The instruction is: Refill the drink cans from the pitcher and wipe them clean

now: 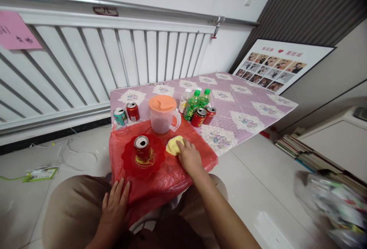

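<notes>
The left hand [114,203] lies released, fingers spread on the red plastic sheet [160,184] by the tabletop's near left corner. The right hand [189,158] grasps a folded yellow cloth [173,146] against the sheet, inward from the near edge. Left of the cloth, a red can [141,150] stands upright on a scalloped red dish [129,166] with a gold design. Behind, a clear pitcher [159,122] with an orange lid stands on the sheet. A teal can [120,117] and another red can stand by the left edge; two more red cans and a group of bottles [190,108] stand right of the pitcher. Their lettering is too small to read.

A lilac flowered cloth [252,121] covers the tabletop towards its far right corner. Beyond its far edge is a white radiator [143,54] bearing a pink note [18,31], handwritten and cut off by the frame. A photo board [282,65] shows a red heart between pink characters I cannot make out.
</notes>
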The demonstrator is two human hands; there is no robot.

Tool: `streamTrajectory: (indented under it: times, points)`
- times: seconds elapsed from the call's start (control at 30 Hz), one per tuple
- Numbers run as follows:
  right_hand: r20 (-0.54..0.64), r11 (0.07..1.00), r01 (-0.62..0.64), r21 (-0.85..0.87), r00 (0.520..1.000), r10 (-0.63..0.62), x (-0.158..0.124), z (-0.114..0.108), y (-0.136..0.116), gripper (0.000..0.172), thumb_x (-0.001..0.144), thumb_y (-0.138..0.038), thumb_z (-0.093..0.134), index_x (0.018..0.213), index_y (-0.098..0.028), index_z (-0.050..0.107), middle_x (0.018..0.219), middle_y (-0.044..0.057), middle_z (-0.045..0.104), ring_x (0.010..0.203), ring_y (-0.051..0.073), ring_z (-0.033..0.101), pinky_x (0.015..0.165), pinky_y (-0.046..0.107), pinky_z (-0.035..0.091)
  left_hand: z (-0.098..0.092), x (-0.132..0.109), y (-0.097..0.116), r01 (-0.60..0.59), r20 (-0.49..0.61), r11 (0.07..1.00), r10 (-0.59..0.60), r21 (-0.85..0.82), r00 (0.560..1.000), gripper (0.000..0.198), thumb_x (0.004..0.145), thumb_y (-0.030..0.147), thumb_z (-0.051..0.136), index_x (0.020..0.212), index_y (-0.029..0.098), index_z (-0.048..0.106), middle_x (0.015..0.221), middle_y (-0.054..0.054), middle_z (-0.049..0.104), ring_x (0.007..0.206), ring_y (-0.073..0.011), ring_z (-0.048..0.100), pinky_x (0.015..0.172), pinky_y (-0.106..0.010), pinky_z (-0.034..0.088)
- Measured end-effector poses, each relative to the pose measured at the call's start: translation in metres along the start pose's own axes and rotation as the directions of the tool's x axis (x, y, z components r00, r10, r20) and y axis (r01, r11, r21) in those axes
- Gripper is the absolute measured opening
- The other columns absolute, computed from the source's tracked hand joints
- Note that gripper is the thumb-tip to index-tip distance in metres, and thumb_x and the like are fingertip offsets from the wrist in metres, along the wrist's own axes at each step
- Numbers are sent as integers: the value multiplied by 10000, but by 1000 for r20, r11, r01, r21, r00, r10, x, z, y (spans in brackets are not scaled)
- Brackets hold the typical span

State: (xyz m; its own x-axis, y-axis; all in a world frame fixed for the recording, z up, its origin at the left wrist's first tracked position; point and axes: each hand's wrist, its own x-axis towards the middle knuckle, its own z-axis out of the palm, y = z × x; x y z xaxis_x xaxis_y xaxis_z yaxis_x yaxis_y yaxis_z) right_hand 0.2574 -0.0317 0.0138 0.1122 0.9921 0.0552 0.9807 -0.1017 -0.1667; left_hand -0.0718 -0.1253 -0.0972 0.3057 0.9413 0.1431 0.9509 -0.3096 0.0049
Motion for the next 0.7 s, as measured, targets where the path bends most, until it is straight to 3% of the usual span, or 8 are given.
streamTrajectory:
  times: [0.1, 0.2, 0.33, 0.4, 0.47, 0.53, 0.6, 0.7]
  points:
    - [22, 999, -32, -13, 999, 32, 8, -2, 20, 491, 894, -203, 560, 1383, -257, 559, 1441, 114, 540, 1201, 277, 556, 899, 349, 493, -2, 1, 2, -15, 0, 1000, 15, 24, 1000, 587, 846, 160, 516, 1433, 177, 510, 1544, -167, 433, 1432, -347, 365, 1090, -549, 370]
    - [23, 988, -146, -40, 989, 147, 9, -14, 69, 461, 897, -205, 552, 1357, -211, 584, 1358, 146, 594, 1124, 263, 614, 901, 344, 489, -2, 2, 3, 0, -6, 1000, 0, 25, 1000, 579, 847, 152, 521, 1425, 172, 520, 1544, -166, 435, 1426, -351, 372, 1087, -547, 372]
    - [-15, 942, -328, -68, 945, 328, -8, -34, 132, 463, 887, -249, 544, 1330, -123, 595, 1290, 233, 616, 1012, 318, 676, 856, 425, 521, -2, 4, 1, -1, 17, 999, 2, -44, 1000, 590, 843, 177, 556, 1431, 177, 512, 1551, -171, 424, 1423, -367, 379, 1084, -547, 378]
    - [-50, 922, -383, -47, 923, 381, -23, -41, 148, 529, 891, -304, 525, 1370, -80, 550, 1297, 258, 609, 1086, 348, 659, 919, 455, 507, -4, 4, 1, -6, 36, 996, 9, -88, 999, 626, 826, 178, 581, 1445, 180, 492, 1565, -174, 399, 1434, -378, 362, 1091, -554, 370]
    - [-76, 883, -434, 181, 889, 452, -40, -45, 149, 567, 845, -315, 543, 1356, -70, 558, 1285, 233, 637, 1165, 351, 627, 968, 442, 498, -7, 5, 1, -1, 54, 991, 8, -131, 998, 689, 789, 159, 607, 1463, 175, 464, 1580, -184, 368, 1451, -388, 332, 1109, -566, 350]
    - [-42, 808, -363, 465, 902, 430, -60, -47, 136, 579, 846, -406, 540, 1370, -159, 556, 1284, 157, 666, 1124, 316, 658, 923, 408, 536, -12, 5, -1, 0, 73, 982, 14, -188, 997, 774, 746, 141, 633, 1489, 170, 418, 1593, -191, 339, 1472, -394, 289, 1132, -582, 321]
    - [93, 637, -333, 696, 920, 380, -79, -50, 111, 652, 793, -511, 622, 1363, -200, 557, 1219, 123, 710, 1014, 295, 706, 811, 361, 582, -17, 5, -6, -12, 79, 963, 35, -269, 996, 865, 708, 145, 665, 1516, 180, 360, 1601, -194, 320, 1487, -399, 251, 1147, -602, 297]
    - [357, 379, -408, 830, 912, 200, -99, -54, 58, 806, 751, -552, 699, 1449, -225, 467, 1221, 126, 712, 863, 281, 739, 665, 347, 593, -28, 5, -17, -33, 39, 895, 56, -446, 998, 913, 716, 208, 697, 1538, 197, 299, 1611, -202, 284, 1498, -402, 219, 1159, -613, 284]
